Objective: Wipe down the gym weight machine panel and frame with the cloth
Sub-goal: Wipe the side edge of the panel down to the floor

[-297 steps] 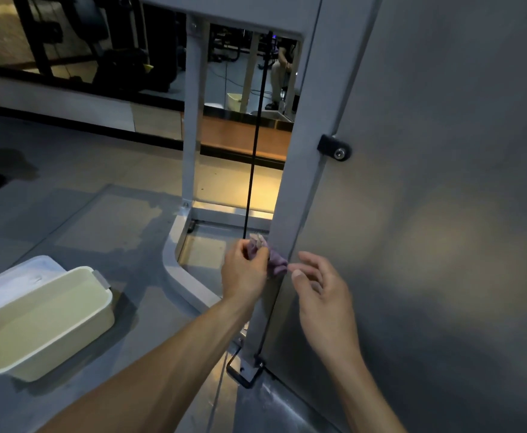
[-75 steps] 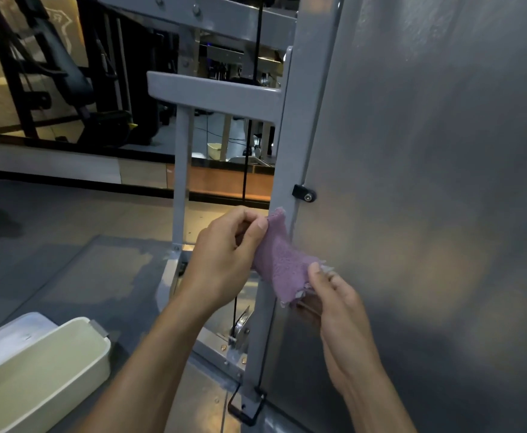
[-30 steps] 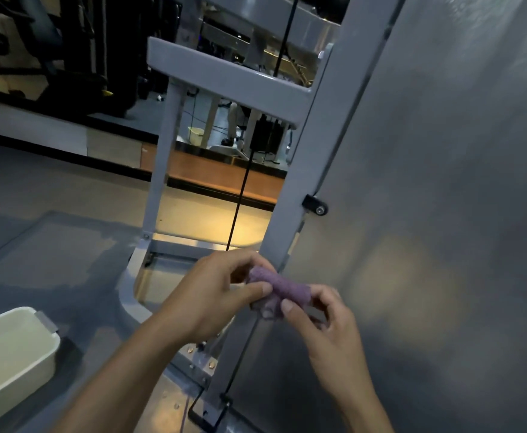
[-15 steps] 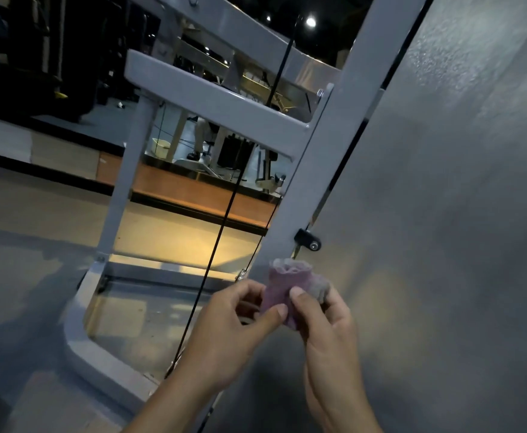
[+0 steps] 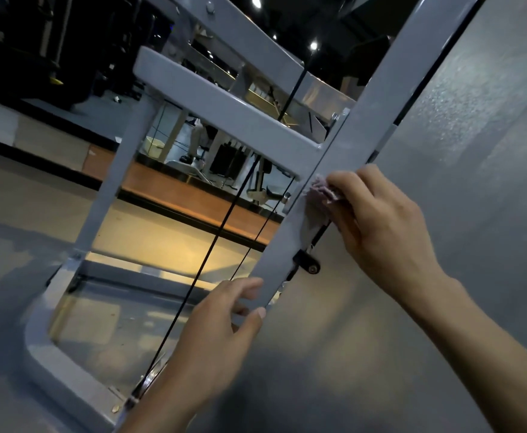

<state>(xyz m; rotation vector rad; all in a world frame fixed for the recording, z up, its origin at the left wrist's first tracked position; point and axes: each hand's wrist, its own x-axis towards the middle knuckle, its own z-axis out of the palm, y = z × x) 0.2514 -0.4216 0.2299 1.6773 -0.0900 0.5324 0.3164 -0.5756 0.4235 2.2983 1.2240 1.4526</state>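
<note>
The small purple cloth point(image 5: 321, 192) is bunched against the grey upright post point(image 5: 343, 145) of the weight machine frame, just left of the big grey panel point(image 5: 462, 170). My right hand point(image 5: 381, 226) grips the cloth and presses it onto the post's edge. Lower down, my left hand point(image 5: 221, 332) holds the same post with its thumb and fingers curled round the edge, below a black bracket point(image 5: 306, 264). A grey crossbar point(image 5: 224, 107) joins the post from the left.
Two black cables point(image 5: 221, 232) run diagonally inside the frame, close to my left hand. The frame's curved grey base point(image 5: 59, 364) lies on the floor at lower left. A mirror behind shows dark gym equipment and an orange-brown ledge point(image 5: 174, 192).
Both hands held the cloth in front of the post half a second ago. Now my right hand alone has carried it up onto the post, and my left hand has dropped to grasp the post lower down.
</note>
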